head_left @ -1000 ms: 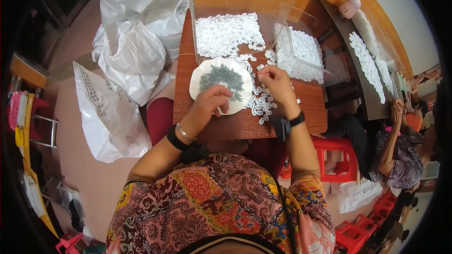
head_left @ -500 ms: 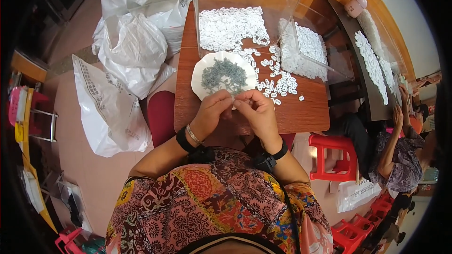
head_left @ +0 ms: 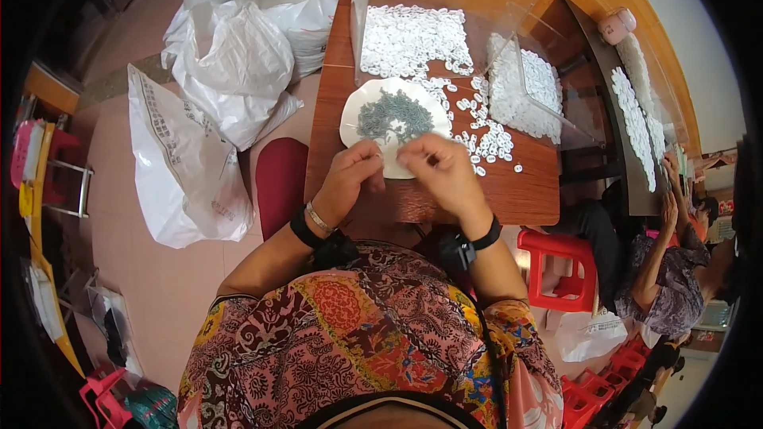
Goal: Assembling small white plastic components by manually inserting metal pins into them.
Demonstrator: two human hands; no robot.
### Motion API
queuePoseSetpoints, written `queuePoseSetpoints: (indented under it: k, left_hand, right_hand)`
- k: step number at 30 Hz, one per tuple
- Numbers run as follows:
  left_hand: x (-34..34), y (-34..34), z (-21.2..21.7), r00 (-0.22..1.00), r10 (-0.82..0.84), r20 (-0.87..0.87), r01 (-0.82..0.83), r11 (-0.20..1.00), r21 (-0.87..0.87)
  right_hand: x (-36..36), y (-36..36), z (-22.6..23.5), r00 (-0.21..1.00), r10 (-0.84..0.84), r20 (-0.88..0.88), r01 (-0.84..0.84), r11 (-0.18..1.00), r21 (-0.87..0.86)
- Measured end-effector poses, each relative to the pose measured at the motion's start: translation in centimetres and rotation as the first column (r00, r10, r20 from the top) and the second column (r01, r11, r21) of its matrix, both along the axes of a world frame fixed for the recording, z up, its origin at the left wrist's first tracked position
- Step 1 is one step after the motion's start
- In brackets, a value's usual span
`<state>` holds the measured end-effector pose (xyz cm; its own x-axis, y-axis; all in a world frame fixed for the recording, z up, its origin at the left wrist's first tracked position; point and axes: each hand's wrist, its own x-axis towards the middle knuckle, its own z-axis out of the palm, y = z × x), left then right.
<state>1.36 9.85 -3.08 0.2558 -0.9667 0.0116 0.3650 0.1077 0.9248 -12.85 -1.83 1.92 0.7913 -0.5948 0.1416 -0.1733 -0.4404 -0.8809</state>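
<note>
A wooden table (head_left: 445,199) is seen from above, with two bare hands brought together near its front edge. The left hand (head_left: 347,183) and the right hand (head_left: 441,175) are held just beside each other, fingertips turned inward and drawn close as if pinching a very small piece; the piece itself is too small to be made out, so whether anything is actually gripped cannot be told. One white plate (head_left: 358,111) lies at twelve o'clock from the hands, its near rim partly covered by the fingertips, and one heap of small grey-green parts (head_left: 393,114) is piled in its middle. A loose scatter of small white pieces (head_left: 489,143), too many to count, is spread at about one o'clock from the right hand, close to it but not touching. Farther off at twelve o'clock, one flat bed of white pieces (head_left: 409,36) is laid out under a clear plastic cover, and a second batch is held in one clear box (head_left: 528,91) at two o'clock. One dark band is worn on each wrist, plus one thin bracelet on the left. On the floor at nine to eleven o'clock, several white plastic bags (head_left: 226,71) are bunched. One red stool (head_left: 560,270) stands at four o'clock, and one other person (head_left: 668,278) is seated beyond it.
</note>
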Motion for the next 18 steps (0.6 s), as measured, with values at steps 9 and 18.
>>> queuePoseSetpoints:
  k: [9, 18]
  left_hand:
    - [1.2, 0.6, 0.0, 0.998, 0.044, 0.047, -0.046, 0.999, 0.028]
    - [1.1, -0.6, 1.0, 0.994, 0.002, 0.11, -0.006, 0.999, 0.036]
  right_hand:
    - [3.7, -6.0, -2.8, 0.911, -0.239, -0.336, -0.106, 0.651, -0.751]
    - [2.5, -5.1, -1.4, 0.949, -0.224, -0.221, 0.042, 0.786, -0.617]
